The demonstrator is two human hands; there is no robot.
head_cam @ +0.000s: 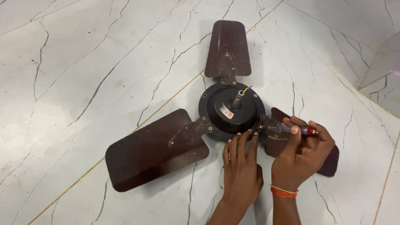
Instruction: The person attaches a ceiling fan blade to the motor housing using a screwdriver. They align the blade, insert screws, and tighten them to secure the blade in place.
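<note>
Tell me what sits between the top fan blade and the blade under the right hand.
In the head view, the round black motor hub sits between the top blade and the right blade.

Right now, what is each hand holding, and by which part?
The right hand grips a screwdriver by its red handle end, tip at the blade bracket. The left hand holds nothing; its fingertips rest on the fan motor housing rim.
</note>
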